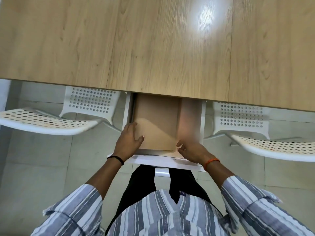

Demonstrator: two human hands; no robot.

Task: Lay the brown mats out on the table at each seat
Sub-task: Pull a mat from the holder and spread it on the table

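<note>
Below the bench (153, 48) edge, brown mats (156, 123) are seen stacked in an open white drawer (163, 161). The stack's left side is gripped by the left hand (130, 138), its near corner pinched by the right hand (189, 150), apparently for lifting out. Two white chairs (51, 123) are flanked.

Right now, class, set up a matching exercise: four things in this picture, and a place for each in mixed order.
Things:
1. brown mats
2. black band
3. orange band
4. white chairs

Places:
A. right wrist
B. in the open drawer
C. either side of the drawer
D. left wrist

Pairs: 1-B, 2-D, 3-A, 4-C
</note>
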